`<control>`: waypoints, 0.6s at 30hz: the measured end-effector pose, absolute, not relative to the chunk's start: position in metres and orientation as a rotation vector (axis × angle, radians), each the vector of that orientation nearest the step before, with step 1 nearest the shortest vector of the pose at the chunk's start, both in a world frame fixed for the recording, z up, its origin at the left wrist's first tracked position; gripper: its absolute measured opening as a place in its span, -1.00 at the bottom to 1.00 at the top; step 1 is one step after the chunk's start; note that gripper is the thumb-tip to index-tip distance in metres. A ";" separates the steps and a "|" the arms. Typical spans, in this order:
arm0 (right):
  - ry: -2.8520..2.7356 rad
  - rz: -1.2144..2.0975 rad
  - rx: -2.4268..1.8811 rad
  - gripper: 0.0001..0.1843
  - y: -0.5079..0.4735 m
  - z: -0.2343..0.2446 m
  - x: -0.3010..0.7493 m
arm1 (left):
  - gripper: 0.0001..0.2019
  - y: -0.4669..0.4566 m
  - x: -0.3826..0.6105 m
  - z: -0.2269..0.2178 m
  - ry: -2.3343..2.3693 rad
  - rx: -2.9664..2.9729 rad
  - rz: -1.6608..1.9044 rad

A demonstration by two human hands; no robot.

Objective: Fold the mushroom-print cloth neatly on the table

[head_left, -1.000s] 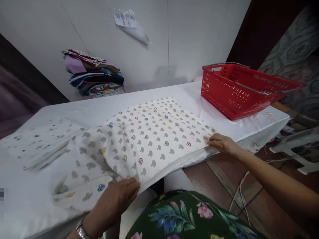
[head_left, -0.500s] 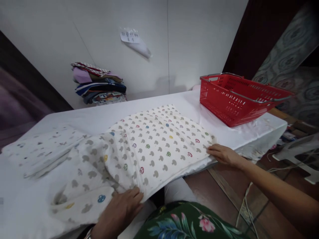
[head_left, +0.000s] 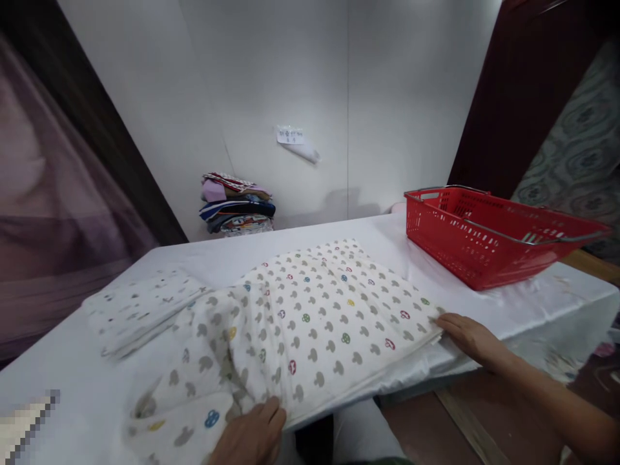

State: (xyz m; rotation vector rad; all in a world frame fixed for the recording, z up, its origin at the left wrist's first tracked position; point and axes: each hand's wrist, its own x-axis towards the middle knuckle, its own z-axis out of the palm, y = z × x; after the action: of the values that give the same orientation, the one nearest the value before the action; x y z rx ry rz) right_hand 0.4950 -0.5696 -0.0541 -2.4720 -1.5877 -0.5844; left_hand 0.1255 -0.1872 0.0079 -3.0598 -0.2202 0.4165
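A white cloth (head_left: 334, 310) printed with grey and coloured mushrooms lies over the table. Its right part is flat and layered; the left part is bunched in loose folds. My left hand (head_left: 254, 434) is closed on the near edge, where the flat part meets the folds. At the near right corner, my right hand (head_left: 475, 339) pinches the cloth with its fingers held together; its thumb is hidden. Left of the mushroom cloth, partly under its folds, rests a folded white cloth (head_left: 140, 307) with small dark specks.
A red shopping basket (head_left: 484, 248) stands at the right of the white-covered table (head_left: 387, 236). Folded fabrics (head_left: 237, 203) are stacked at the back against the wall. A paper note (head_left: 290, 135) hangs above, and a purple curtain (head_left: 53, 226) is at the left.
My view has tilted up, so everything sits lower and farther right in the picture. Both hands remain at the same places on the mushroom cloth, which lies almost the same.
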 end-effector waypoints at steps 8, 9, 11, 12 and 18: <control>-1.365 -0.579 -2.329 -0.69 -0.559 -0.042 0.514 | -0.60 -0.187 0.124 0.009 -0.322 -3.058 0.535; -1.364 -0.563 -2.318 -0.70 -0.557 -0.040 0.516 | -0.59 -0.185 0.124 0.011 -0.344 -3.062 0.507; -1.359 -0.508 -2.312 -0.72 -0.551 -0.034 0.519 | -0.60 -0.180 0.126 0.021 -0.415 -3.072 0.436; -1.348 -0.483 -2.316 -0.72 -0.547 -0.031 0.519 | -0.60 -0.176 0.127 0.028 -0.465 -3.079 0.401; -1.264 -0.474 -2.351 -0.82 -0.525 -0.003 0.521 | -0.67 -0.156 0.135 0.052 -0.671 -3.064 0.357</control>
State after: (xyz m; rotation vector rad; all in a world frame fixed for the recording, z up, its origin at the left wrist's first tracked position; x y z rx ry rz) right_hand 0.5213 -0.5253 -0.0028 -2.3508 -1.2644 -0.4738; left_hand 0.1353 -0.1563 0.0521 -3.0641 -0.6714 0.3565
